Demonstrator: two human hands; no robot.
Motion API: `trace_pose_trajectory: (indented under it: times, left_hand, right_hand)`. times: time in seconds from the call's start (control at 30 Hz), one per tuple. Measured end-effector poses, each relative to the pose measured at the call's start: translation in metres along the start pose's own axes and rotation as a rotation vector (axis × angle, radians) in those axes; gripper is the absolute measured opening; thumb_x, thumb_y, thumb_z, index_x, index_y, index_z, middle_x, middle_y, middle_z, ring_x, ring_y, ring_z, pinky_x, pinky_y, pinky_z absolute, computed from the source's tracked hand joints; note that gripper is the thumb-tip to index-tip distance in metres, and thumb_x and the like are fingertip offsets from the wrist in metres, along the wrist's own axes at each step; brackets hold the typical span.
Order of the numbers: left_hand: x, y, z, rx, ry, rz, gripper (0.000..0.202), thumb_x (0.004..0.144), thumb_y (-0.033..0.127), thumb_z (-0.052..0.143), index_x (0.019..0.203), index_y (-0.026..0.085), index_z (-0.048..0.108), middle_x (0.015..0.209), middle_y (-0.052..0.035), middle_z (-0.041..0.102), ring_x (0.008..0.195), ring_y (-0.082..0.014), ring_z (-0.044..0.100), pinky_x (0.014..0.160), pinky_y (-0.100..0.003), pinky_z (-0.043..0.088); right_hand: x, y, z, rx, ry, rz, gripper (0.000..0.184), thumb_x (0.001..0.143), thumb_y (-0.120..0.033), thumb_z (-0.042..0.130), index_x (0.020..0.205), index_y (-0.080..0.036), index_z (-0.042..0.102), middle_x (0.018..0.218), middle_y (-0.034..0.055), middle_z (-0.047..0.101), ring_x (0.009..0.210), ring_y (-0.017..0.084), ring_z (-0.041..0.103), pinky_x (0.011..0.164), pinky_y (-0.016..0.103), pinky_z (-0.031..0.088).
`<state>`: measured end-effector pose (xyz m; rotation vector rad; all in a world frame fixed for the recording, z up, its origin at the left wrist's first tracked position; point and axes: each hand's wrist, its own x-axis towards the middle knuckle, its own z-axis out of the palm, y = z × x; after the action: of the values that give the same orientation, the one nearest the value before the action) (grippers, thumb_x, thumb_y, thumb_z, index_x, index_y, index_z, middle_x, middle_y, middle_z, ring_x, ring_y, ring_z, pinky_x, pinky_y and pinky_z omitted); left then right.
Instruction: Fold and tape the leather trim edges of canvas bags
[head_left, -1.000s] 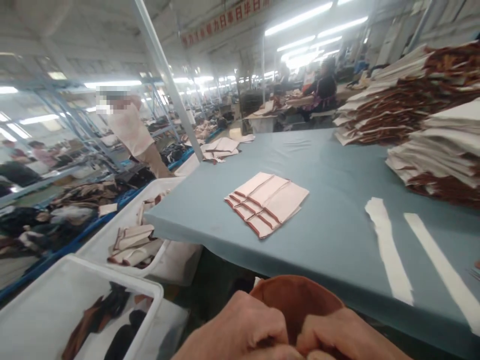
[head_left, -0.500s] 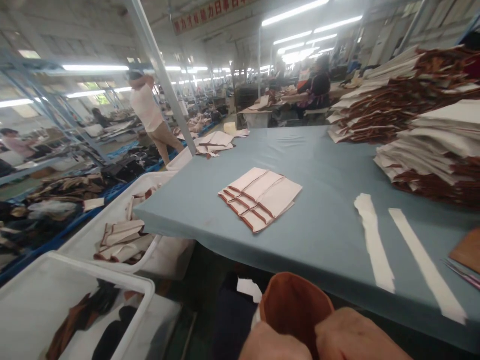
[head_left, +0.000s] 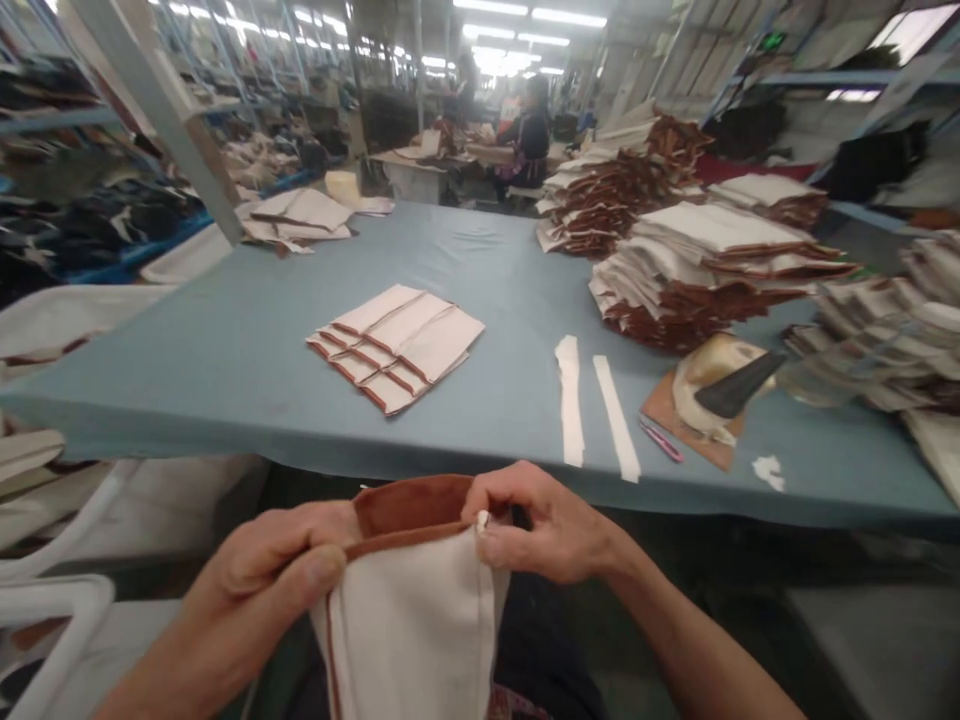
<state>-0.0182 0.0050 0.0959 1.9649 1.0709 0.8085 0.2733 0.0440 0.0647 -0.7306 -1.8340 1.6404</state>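
Both my hands hold one cloth piece point(head_left: 412, 610) in front of my lap, white outside with a brown lining and brown edge. My left hand point(head_left: 266, 570) pinches its left top corner, fingers closed. My right hand point(head_left: 544, 525) pinches the right top corner, thumb and fingers pressed together on the rim. The piece hangs down between them, below the near edge of the blue-grey table point(head_left: 225, 370). On the table just beyond lies a fanned row of similar white pieces point(head_left: 397, 345) with brown edges.
Two white strips point(head_left: 592, 400) lie right of the fanned pieces, beside a pink tool point(head_left: 661, 440) and a brown board with a dark tool point(head_left: 712, 400). Tall stacks of pieces point(head_left: 705, 270) fill the right. White bins point(head_left: 45, 480) stand at left. A person sits far behind.
The view has swung right and down. My hands have come up and apart, spreading the piece so its white side shows; a second ago they were bunched together on it at the bottom edge.
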Motion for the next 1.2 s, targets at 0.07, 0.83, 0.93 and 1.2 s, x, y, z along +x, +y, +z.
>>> trace_pose_trajectory:
  times: [0.07, 0.83, 0.93, 1.2]
  left_hand:
    - [-0.003, -0.016, -0.007, -0.023, -0.039, 0.004, 0.054, 0.112, 0.049, 0.045, 0.069, 0.021, 0.062, 0.067, -0.0003, 0.062, 0.062, -0.0156, 0.06, 0.06, -0.023, 0.049]
    - [0.025, 0.008, 0.027, -0.045, -0.246, 0.011, 0.023, 0.092, 0.024, 0.053, 0.073, 0.018, 0.066, 0.069, 0.004, 0.065, 0.065, -0.0116, 0.059, 0.064, -0.02, 0.045]
    - [0.02, 0.006, 0.027, -0.009, -0.247, 0.021, 0.026, 0.094, 0.021, 0.05, 0.069, 0.019, 0.059, 0.065, 0.0059, 0.059, 0.061, -0.0093, 0.053, 0.059, -0.02, 0.039]
    - [0.009, 0.007, 0.019, 0.184, -0.142, 0.148, 0.026, 0.1, 0.014, 0.051, 0.079, 0.018, 0.065, 0.068, 0.0064, 0.062, 0.06, -0.0073, 0.055, 0.06, -0.021, 0.037]
  right_hand:
    - [-0.002, -0.011, 0.0, -0.004, -0.031, -0.032, 0.041, 0.09, -0.055, 0.081, 0.088, -0.016, 0.071, 0.074, -0.0026, 0.061, 0.064, 0.01, 0.047, 0.059, 0.022, 0.038]
    - [0.004, -0.047, 0.027, -0.673, -0.038, -0.053, 0.026, 0.096, -0.032, 0.083, 0.092, -0.02, 0.061, 0.088, -0.0001, 0.07, 0.079, 0.014, 0.061, 0.072, 0.026, 0.041]
    - [0.008, -0.043, 0.029, -0.625, -0.054, -0.024, 0.024, 0.098, -0.033, 0.081, 0.094, -0.02, 0.061, 0.092, 0.0005, 0.07, 0.081, 0.015, 0.062, 0.074, 0.027, 0.042]
    - [0.018, -0.041, 0.035, -0.454, -0.031, -0.008, 0.016, 0.095, -0.022, 0.076, 0.098, -0.02, 0.06, 0.096, 0.0002, 0.068, 0.083, 0.014, 0.06, 0.076, 0.027, 0.045]
